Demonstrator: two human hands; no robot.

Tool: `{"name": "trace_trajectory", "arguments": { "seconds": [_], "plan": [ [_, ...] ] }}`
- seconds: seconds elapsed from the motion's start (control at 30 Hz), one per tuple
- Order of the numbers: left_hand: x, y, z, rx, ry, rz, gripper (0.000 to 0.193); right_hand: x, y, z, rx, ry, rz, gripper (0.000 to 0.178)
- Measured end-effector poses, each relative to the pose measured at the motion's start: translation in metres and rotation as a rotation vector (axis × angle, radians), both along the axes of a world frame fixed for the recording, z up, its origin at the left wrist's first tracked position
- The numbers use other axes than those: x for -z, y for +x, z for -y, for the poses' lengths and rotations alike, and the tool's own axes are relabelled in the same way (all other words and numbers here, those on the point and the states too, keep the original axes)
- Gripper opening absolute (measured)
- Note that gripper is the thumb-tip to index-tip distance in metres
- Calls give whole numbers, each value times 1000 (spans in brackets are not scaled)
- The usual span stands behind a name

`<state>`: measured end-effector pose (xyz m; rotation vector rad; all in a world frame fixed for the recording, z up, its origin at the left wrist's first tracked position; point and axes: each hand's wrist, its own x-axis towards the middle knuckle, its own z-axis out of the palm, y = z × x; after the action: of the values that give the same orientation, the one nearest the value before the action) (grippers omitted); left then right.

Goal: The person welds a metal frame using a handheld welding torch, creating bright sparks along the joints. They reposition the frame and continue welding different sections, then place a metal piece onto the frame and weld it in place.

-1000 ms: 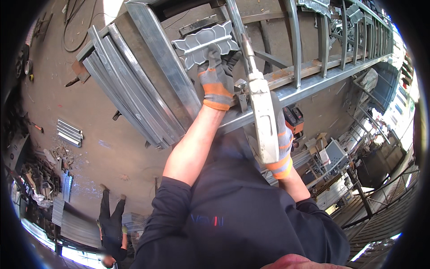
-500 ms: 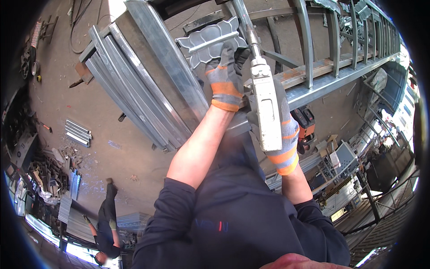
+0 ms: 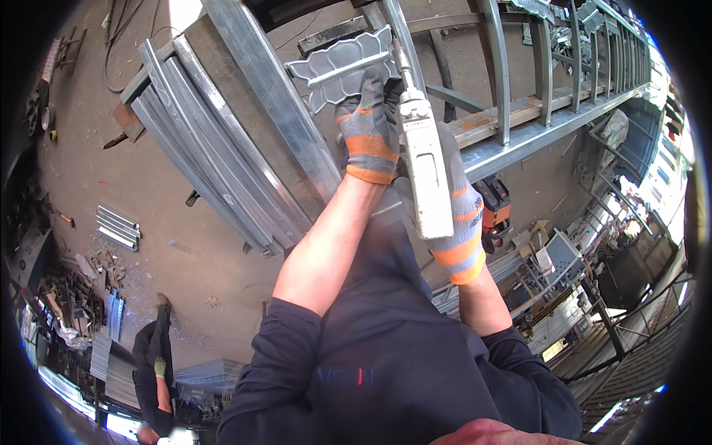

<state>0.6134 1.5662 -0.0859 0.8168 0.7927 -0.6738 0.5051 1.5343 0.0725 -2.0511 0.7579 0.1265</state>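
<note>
My left hand (image 3: 370,130), in a grey glove with orange bands, is closed on the lower right edge of a silver ornamental metal piece (image 3: 337,70) with a scalloped, leaf-like outline and a raised bar. In my right hand (image 3: 461,211), gloved alike, is a long white welding gun (image 3: 429,167) with a slim metal nozzle. Its tip is beside the right end of the ornamental piece, against an upright steel bar; whether it touches cannot be made out. The gun's body hides most of my right fingers.
Grey steel profiles (image 3: 200,141) lie stacked on the left, beside a wide square tube (image 3: 274,96). A barred metal frame (image 3: 519,144) stretches away to the right. Below it is an orange and black machine (image 3: 495,211). Another person (image 3: 154,363) is at the lower left among scrap and metal sheets.
The view has shifted slightly, moving the scene a little left. My hands keep their grips on the ornamental piece and the welding gun. The other person has changed position.
</note>
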Motion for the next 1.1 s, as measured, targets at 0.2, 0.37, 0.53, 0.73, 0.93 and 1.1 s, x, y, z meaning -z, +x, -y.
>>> {"name": "trace_trajectory", "arguments": {
  "seconds": [0.2,0.37,0.53,0.73,0.93,1.1],
  "plan": [
    [-11,5,-1,35,69,-33,22,5,3,2,17,54,36,39],
    [-11,8,3,89,229,-71,22,8,10,3,-6,-24,47,40],
    [-8,4,1,56,121,-9,24,10,9,3,71,109,23,41],
    [2,-2,6,-91,-37,6,26,10,3,-2,237,224,45,41],
    [7,-2,5,20,113,-67,27,5,2,1,209,303,31,46],
    [1,0,6,-73,47,-33,25,5,6,2,128,201,38,52]
  ]
}}
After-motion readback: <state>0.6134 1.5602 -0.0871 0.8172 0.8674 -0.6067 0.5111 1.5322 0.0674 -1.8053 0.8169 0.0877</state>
